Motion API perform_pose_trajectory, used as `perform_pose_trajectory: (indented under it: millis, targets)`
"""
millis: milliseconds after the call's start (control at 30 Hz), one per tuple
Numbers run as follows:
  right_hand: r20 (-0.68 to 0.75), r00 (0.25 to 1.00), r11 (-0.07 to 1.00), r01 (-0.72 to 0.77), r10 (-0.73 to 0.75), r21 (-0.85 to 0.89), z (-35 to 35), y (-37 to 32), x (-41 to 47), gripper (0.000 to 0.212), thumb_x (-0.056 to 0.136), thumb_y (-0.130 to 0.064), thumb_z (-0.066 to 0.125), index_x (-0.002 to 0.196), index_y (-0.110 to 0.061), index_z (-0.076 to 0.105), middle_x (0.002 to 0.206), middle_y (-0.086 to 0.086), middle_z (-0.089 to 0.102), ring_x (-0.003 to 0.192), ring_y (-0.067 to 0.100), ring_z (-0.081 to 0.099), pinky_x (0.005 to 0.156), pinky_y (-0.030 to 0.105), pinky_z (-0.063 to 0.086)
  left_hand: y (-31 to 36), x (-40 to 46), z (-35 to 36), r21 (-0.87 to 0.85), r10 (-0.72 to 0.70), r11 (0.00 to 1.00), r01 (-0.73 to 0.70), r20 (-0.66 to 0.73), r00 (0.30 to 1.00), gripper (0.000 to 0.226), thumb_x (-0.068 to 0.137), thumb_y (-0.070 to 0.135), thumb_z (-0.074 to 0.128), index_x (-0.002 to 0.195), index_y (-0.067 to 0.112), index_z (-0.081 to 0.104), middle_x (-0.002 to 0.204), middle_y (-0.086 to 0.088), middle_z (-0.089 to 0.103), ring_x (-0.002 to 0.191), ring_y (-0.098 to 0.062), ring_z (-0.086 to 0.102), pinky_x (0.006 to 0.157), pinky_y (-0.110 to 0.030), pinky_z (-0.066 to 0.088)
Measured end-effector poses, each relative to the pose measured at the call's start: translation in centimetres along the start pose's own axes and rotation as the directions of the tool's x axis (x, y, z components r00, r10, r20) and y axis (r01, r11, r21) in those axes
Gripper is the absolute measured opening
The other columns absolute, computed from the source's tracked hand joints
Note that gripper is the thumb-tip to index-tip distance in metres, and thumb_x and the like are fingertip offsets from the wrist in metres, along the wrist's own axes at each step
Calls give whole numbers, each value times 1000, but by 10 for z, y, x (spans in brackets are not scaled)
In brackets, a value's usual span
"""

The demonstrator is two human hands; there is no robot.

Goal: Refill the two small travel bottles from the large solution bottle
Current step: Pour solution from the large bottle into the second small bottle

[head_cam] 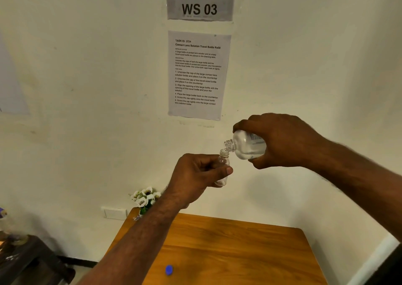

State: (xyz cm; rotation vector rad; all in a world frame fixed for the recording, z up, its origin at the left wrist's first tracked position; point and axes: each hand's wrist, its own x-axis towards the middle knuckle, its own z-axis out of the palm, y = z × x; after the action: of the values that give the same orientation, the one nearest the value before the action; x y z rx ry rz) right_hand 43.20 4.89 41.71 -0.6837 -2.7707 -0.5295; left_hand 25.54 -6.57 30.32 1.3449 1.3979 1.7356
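My left hand (196, 175) grips a small clear travel bottle (223, 160) upright, high above the table, its threaded neck uncapped. My right hand (280, 141) holds the large clear solution bottle (248, 146) tipped on its side, with its open mouth right above the small bottle's opening. Clear liquid lies in the lower half of the large bottle. A little liquid shows at the bottom of the small bottle. A blue cap (169, 270) lies on the wooden table (239, 252) below. The second travel bottle is out of view.
A small pot of white flowers (145, 198) stands at the table's back left corner against the wall. An instruction sheet (198, 75) and a "WS 03" sign hang on the wall. A dark low table (26, 260) stands at the far left.
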Motion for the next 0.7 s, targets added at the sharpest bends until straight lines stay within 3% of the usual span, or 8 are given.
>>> perform_pose_trajectory:
  millis: [267, 700]
  targets:
    - [3, 1000, 1000, 7, -7, 3, -1, 1, 0, 76, 67, -52, 75, 135, -48, 40, 115, -20, 59, 98, 12, 57, 74, 30, 48, -1, 1, 0, -20, -4, 1000, 4, -1, 1000, 24, 81, 8, 80, 104, 3, 78, 85, -18, 78, 74, -25, 75, 69, -39, 64]
    - [-11, 1000, 1000, 20, -20, 2, -3, 1, 0, 76, 66, -51, 75, 134, -48, 42, 113, -20, 60, 96, 12, 58, 72, 29, 45, 0, -1, -1, -21, -3, 1000, 3, -5, 1000, 22, 80, 9, 81, 101, 5, 79, 87, -19, 78, 81, -36, 75, 71, -42, 65]
